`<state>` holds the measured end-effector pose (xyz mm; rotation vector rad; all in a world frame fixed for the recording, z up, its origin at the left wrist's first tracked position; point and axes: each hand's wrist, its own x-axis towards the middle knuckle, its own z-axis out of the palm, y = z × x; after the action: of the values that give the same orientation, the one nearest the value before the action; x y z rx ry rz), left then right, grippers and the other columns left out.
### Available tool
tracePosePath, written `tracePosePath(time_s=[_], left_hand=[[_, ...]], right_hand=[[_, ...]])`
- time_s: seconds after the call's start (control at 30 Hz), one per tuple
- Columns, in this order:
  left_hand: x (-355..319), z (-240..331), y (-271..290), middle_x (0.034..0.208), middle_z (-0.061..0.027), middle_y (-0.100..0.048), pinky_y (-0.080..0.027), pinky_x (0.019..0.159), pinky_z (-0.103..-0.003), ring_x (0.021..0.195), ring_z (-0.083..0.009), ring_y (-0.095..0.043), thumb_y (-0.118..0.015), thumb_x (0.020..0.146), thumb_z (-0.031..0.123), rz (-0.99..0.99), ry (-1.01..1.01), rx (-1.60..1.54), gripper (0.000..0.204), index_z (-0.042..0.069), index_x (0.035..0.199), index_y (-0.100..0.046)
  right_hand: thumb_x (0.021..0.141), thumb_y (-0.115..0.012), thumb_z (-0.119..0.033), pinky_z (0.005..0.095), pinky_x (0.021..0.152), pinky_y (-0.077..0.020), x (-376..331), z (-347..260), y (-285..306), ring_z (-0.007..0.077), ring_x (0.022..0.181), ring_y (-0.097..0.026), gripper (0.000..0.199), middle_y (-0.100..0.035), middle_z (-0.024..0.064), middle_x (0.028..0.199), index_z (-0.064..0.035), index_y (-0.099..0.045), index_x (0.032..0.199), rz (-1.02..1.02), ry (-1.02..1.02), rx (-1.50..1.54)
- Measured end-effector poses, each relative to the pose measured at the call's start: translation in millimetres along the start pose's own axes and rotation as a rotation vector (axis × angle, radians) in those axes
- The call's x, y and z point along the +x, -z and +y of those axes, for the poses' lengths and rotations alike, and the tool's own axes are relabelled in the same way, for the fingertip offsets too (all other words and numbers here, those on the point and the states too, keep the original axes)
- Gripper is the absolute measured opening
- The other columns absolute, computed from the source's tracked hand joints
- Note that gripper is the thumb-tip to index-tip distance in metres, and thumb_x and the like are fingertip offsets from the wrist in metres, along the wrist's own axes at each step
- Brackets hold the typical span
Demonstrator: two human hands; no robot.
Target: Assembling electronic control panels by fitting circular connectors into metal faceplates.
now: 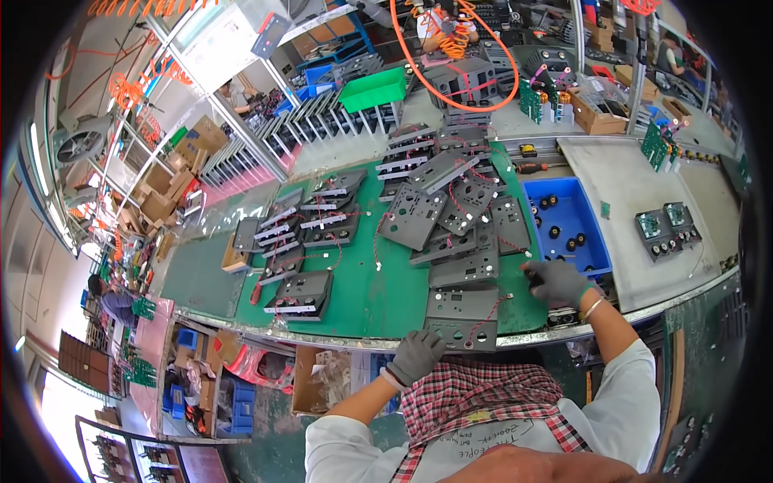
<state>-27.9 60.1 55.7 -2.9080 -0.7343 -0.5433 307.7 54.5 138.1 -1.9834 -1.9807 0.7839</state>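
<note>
My left hand (417, 356), in a grey glove, is closed at the lower left corner of a dark grey metal panel (459, 307) at the bench's front edge. The panel has round holes and a thin red wire with a white connector. My right hand (558, 283), also gloved, is beside the near left corner of a blue bin (597, 241). Its fingers are bent together around something small and dark, too unclear to name. Several black round knobs (555, 232) lie in the bin.
More grey panels (413, 217) with wires are heaped on the green mat (366, 282), some stacked at its left (299, 294). Right of the bin, a grey board (628, 193) carries assembled panels with circuit boards (667, 233). A green bin (373, 90) stands behind; an orange hose (515, 68) hangs overhead.
</note>
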Motion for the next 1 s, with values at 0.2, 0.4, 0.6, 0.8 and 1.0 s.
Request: tracePosePath(time_s=[0.2, 0.4, 0.6, 0.8, 1.0], left_hand=[[-14.1, 4.7, -3.9, 0.078, -0.0043, -0.053, -0.043, 0.058, -0.036, 0.073, -0.0230, -0.054, -0.062, 0.066, 0.017, 0.072, 0.136, -0.049, 0.014, 0.011, 0.076, -0.054], [-13.3, 6.6, -1.6, 0.085, -0.0057, -0.054, -0.045, 0.062, -0.037, 0.076, -0.0249, -0.053, -0.065, 0.068, 0.020, 0.063, 0.184, -0.100, 0.019, 0.010, 0.080, -0.054], [-1.6, 3.7, 17.8, 0.086, -0.0065, -0.054, -0.046, 0.062, -0.038, 0.077, -0.0253, -0.054, -0.064, 0.070, 0.021, 0.114, 0.216, -0.227, 0.020, 0.009, 0.083, -0.056], [13.5, 9.3, 52.2, 0.089, -0.0118, -0.057, -0.045, 0.061, -0.038, 0.075, -0.0306, -0.055, -0.061, 0.074, 0.015, 0.256, 0.372, -0.373, 0.017, 0.004, 0.085, -0.057], [49.5, 23.7, 63.2, 0.087, -0.0130, -0.058, -0.045, 0.061, -0.033, 0.070, -0.0293, -0.057, -0.058, 0.077, 0.010, 0.310, 0.477, -0.815, 0.018, 0.001, 0.092, -0.057]], right_hand=[[0.071, -0.062, -0.023, 0.0395, 0.077, -0.0460, 21.6, -17.4, -26.4, 0.0315, 0.091, -0.058, 0.054, -0.061, 0.0146, 0.094, -0.0143, -0.044, 0.122, -0.143, 0.005, -0.288], [0.074, -0.065, -0.034, 0.0310, 0.061, -0.0478, 6.1, -1.1, -32.2, 0.0230, 0.072, -0.059, 0.041, -0.059, 0.0099, 0.081, -0.0086, -0.052, 0.104, 0.320, 0.002, 0.398], [0.080, -0.057, -0.020, 0.0231, 0.050, -0.0430, -11.2, 2.6, -68.2, 0.0129, 0.066, -0.055, 0.019, -0.056, 0.0020, 0.076, -0.0077, -0.053, 0.094, 0.002, -0.374, 1.765], [0.070, -0.059, -0.004, 0.0265, 0.069, -0.0450, -31.1, -57.9, -55.5, 0.0148, 0.082, -0.052, 0.038, -0.052, 0.0066, 0.092, -0.0040, -0.047, 0.106, 0.025, 0.075, 1.129], [0.065, -0.061, -0.002, 0.0257, 0.067, -0.0434, -31.1, -89.7, -54.8, 0.0134, 0.077, -0.051, 0.040, -0.052, 0.0053, 0.090, -0.0036, -0.051, 0.104, 0.300, 0.247, 0.632]])
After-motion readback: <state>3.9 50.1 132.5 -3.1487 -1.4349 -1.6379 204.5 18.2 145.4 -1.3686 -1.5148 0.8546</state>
